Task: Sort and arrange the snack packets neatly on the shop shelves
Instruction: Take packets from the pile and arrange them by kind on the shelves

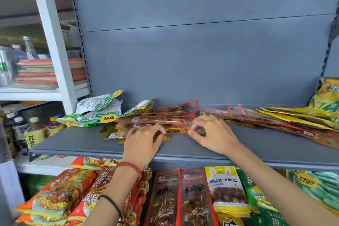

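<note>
Forearms reach up from the bottom of our view, the left one wearing a red bead bracelet (130, 168) and a thin black band (112, 205). Beneath them the lower shelf carries orange noodle packets (55, 194) at the left. To their right stand two upright skewer packs (167, 198), then a yellow packet (225, 189) and dark green packets (256, 198). Pale green packets (315, 183) lie at the far right.

Above that we work on the grey shelf (256, 149). Our left grip (142, 141) rests on a loose pile of red-edged snack packets (161, 118) in the middle of it. Its fingers curl over the left end of the front packet (176, 131), with the thumb at the near edge. Our right grip (211, 134) pinches the right end of that same packet between thumb and forefinger, its other fingers loosely bent. The front packet lies flat and lengthwise along the shelf, at the near side of the pile.

Left of the pile, touching it, lies a heap of green and white packets (99, 112). To the right a second spread of long red-edged packets (266, 122) fans out, overlapped by yellow and green packets (302, 113) that run to the shelf's right end.

Beside the shelf at the left stands a white rack (49, 29) holding bottles (34, 132) and a stack of red and brown boxes (36, 73).
</note>
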